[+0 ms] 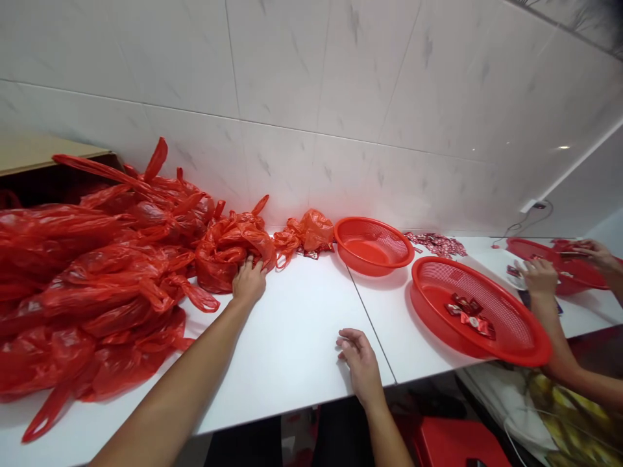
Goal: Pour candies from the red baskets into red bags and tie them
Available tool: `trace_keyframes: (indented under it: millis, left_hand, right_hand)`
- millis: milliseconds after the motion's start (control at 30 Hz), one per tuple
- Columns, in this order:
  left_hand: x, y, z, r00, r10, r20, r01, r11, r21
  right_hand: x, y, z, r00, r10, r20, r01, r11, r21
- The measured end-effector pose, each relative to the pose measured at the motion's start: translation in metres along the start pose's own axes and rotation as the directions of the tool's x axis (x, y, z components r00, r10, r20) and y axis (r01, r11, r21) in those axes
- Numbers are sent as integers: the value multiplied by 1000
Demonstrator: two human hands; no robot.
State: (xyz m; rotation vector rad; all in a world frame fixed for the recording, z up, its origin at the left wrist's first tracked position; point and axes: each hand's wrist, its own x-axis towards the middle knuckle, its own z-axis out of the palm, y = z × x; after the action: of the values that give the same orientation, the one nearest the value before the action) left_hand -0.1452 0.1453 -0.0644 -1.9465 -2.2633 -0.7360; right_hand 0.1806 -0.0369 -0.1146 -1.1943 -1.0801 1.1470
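Observation:
My left hand (250,280) reaches against the right side of a bunched red plastic bag (228,243); its fingertips press into the folds, and what they hold, if anything, is hidden. Over the front part of the white table (296,344), my right hand (359,363) hovers with fingers slightly curled and apart, nothing in them. A smaller red bag (315,228) lies by the wall, with dark small packets (309,254) under its edge. To the right of it stands an empty-looking red basket (374,246).
A large heap of red bags (107,279) covers the left side, before a cardboard box (48,152). At right, a tilted red basket (516,324) holds small packets. Pink wrapped pieces (438,244) lie behind. Another person's hands (539,277) work at far right.

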Motion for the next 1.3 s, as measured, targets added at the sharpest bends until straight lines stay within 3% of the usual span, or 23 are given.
trace_keyframes:
  millis: [133, 233, 300, 400, 533, 633, 733, 900, 1000, 1100, 1200, 1267, 1300]
  left_hand:
    - [0, -13, -1, 998, -36, -42, 34, 999, -40]
    - [2, -18, 1, 994, -69, -83, 59, 992, -112]
    - [5, -19, 5, 992, -65, -111, 48, 987, -154]
    - [10, -22, 13, 978, -55, -203, 17, 983, -185]
    - [13, -30, 23, 950, -23, -312, -40, 980, -195]
    - [13, -34, 25, 943, -6, -332, -62, 979, -193]
    - [11, -33, 24, 944, 3, -329, -74, 976, -205]
    - [8, -27, 20, 925, 20, -379, -125, 959, -255]
    - [5, -21, 13, 898, 51, -436, -182, 947, -264]
    - [-4, -8, 8, 834, 120, -539, -287, 928, -237]
    - [-21, 16, 12, 737, 410, -538, -584, 787, -200]
    - [-34, 34, 19, 673, 614, -413, -733, 630, -257]
    - [-40, 42, 22, 671, 658, -340, -741, 599, -303]
  right_hand:
    - [13, -4, 7, 1000, 19, 6, -17, 972, -233]
    - [40, -17, 34, 994, -42, 103, 84, 891, -445]
    - [69, -29, 67, 973, -89, 213, 189, 834, -517]
    - [121, -40, 137, 943, -146, 297, 303, 743, -597]
    - [174, -32, 219, 964, -211, 163, 259, 591, -764]
    - [191, -18, 241, 974, -193, 116, 207, 565, -799]
    - [195, -11, 233, 972, -182, 149, 229, 593, -772]
    - [185, -12, 190, 943, -125, 307, 301, 713, -634]
    - [173, -13, 154, 898, -60, 436, 296, 817, -496]
    - [161, -14, 117, 825, -33, 564, 261, 908, -329]
    - [153, -16, 90, 793, -69, 605, 225, 956, -186]
    - [150, -18, 77, 778, -91, 622, 201, 973, -109]
    - [149, -19, 72, 766, -99, 635, 186, 980, -72]
